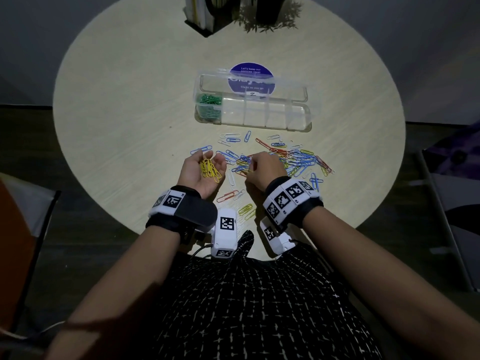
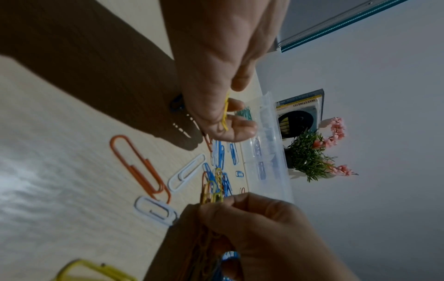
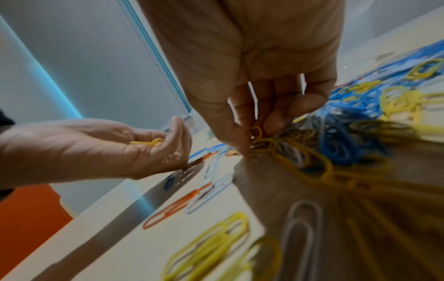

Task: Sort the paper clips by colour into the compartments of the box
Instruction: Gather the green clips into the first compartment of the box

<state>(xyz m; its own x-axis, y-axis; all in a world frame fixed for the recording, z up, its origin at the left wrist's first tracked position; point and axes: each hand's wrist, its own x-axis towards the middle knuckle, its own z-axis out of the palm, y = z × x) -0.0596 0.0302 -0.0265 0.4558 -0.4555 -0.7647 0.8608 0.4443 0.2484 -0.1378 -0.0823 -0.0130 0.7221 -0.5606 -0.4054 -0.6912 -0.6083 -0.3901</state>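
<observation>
The left hand (image 1: 205, 172) is held palm up above the counter (image 1: 117, 131), its fingers (image 1: 200, 154) loosely curled around a small bunch of yellow clips (image 1: 211, 170) lying in the cupped palm. In the left wrist view the same yellow clips (image 2: 225, 114) are seen resting against the curled fingers (image 2: 240, 129).

The right hand (image 1: 265, 172) is lowered, palm down, onto the near edge of the mixed pile of paper clips (image 1: 293, 158). Its fingers (image 3: 276, 114) and thumb are drawn together and pinched on a yellow clip (image 3: 256, 133) at the pile's edge; whether that clip is lifted clear of the counter cannot be told.

The pile, of blue, yellow, orange and white clips, is spread beyond and to the right of the right fingers. Loose clips lie between the two hands and nearer the wrists, among them an orange clip (image 1: 227, 196) and a yellow pair (image 1: 246, 210).

The clear box (image 1: 298, 118) stands open beyond both sets of fingers, past the pile. Green clips (image 1: 209, 105) fill its leftmost compartment. No clips can be made out in the other compartments.

A round purple sticker (image 1: 251, 77) is seen through the box lid. A potted plant (image 2: 310, 154) and books (image 2: 300, 106) stand at the far edge of the counter.
</observation>
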